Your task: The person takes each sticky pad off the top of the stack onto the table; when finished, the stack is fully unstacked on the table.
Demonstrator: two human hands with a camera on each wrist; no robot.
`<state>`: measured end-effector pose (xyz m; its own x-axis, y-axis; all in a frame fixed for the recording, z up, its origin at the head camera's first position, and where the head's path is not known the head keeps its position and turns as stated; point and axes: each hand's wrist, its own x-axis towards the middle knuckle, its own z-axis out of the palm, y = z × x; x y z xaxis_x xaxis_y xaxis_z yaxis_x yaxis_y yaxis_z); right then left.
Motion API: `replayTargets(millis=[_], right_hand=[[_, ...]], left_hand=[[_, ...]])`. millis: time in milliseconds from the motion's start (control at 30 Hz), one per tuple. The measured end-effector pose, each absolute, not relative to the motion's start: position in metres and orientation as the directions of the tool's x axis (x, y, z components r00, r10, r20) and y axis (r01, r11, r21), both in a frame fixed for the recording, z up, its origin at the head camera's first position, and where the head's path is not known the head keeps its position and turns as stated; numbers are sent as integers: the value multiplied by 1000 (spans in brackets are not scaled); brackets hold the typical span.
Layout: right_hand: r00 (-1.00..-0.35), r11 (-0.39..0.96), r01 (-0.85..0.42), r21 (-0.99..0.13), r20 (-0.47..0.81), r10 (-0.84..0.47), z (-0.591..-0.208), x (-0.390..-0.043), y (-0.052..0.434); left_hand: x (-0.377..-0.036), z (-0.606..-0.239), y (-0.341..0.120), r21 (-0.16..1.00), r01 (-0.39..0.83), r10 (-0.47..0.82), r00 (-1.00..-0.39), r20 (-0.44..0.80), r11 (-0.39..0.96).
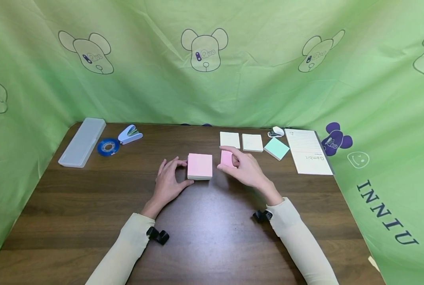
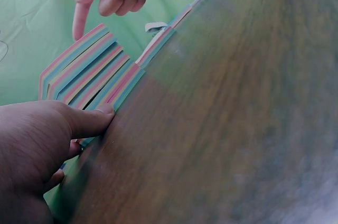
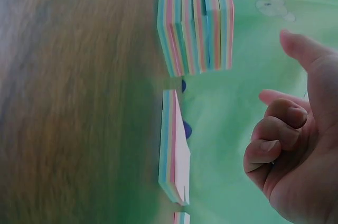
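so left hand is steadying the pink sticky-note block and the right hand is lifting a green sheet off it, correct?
Not quite. The sheet in the right hand is pink, not green; the head view shows it pinched beside the pink sticky-note block. The only green pad lies untouched further back. The left hand does rest against the block's left edge.

A table (image 1: 212, 237) of dark wood-grain finish is shown, smooth with a soft sheen where light is reflected near the middle, and it is enclosed by a backdrop (image 1: 233, 79) of thin green printed cloth, matt and creased. The pink note block (image 1: 199, 166) is made of matt paper, its edges being seen from the wrist views as stacked pastel layers, and matt paper is likewise noted in the notebook (image 1: 309, 151). The long case (image 1: 82, 141) is of frosted translucent plastic, and the stapler (image 1: 130, 134) is of glossy plastic.
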<state>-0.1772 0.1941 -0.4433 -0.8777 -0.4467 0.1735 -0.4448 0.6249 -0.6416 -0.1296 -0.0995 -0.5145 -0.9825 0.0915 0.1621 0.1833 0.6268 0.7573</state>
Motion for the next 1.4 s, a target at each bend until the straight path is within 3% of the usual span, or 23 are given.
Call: replayTargets(millis=[1400], right_hand=[[-851,693,-472,-545,74,-521,-464,-177,159]], left_hand=[[-129,-514,-100,759,206,98,-978,185,618]])
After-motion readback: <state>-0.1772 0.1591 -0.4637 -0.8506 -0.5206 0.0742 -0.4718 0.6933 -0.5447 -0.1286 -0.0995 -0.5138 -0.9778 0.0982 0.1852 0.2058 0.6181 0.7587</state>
